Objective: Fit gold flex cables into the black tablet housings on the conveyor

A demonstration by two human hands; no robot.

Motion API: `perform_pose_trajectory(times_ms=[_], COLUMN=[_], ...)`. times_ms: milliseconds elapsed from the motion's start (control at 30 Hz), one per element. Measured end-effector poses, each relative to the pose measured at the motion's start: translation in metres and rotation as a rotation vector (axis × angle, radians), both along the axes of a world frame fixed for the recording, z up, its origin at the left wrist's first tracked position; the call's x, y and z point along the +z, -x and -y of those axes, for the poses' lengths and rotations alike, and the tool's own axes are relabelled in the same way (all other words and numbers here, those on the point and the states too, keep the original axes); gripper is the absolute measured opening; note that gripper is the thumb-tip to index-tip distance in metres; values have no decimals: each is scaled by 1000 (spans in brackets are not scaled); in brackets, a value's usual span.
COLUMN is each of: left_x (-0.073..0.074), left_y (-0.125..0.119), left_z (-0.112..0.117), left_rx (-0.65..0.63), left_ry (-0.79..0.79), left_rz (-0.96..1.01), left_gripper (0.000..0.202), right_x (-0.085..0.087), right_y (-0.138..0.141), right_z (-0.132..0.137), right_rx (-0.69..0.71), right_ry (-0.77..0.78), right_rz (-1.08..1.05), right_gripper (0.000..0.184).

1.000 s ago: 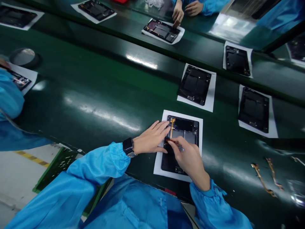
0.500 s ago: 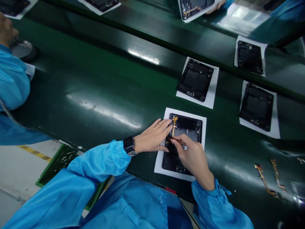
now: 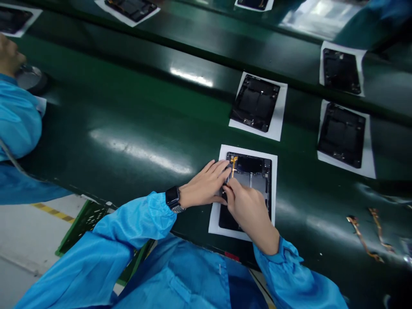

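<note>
Green glossy workbench, spanning the view. Blue smock with gathered cuffs, at the near edge. Green perforated crate, below bench level, left. White paper sheet, flat on the bench before the smock. Opened black tablet housing, lying on that sheet, beneath both hands. Second housing, just beyond; third housing, farther right. Right hand, curled over the housing, thumb and forefinger bent toward each other; any grip hidden, impossible to tell. Left hand, palm down, fingers extended, laid across the housing's left edge, resting rather than grasping. Two copper-coloured flex cables, loose, right. Black smartwatch, left wrist. Orange flex cable, housing's upper left, just beside the left fingertips.
</note>
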State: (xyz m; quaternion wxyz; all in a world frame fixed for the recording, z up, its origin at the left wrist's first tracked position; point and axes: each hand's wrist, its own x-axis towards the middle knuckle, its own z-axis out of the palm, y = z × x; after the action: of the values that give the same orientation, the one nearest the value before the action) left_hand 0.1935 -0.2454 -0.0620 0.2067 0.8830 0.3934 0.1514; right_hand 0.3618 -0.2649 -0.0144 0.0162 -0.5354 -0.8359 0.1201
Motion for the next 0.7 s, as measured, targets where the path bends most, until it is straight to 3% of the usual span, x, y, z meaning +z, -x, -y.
perform_pose_trajectory(times_ms=[267, 500, 700], left_x=[-1, -3, -5], left_y=[-1, -1, 1], left_z=[1, 0, 1], left_rx=[0, -3, -2], left_ry=[-22, 5, 2], left_rz=[15, 42, 44], left_gripper=[101, 103, 98], right_x=[2, -5, -9], right_y=[-22, -9, -5], right_z=[-1, 0, 8], right_rx=[-4, -3, -51], right_ry=[23, -1, -6], right_rz=[-16, 16, -80], right_gripper=[18, 16, 20])
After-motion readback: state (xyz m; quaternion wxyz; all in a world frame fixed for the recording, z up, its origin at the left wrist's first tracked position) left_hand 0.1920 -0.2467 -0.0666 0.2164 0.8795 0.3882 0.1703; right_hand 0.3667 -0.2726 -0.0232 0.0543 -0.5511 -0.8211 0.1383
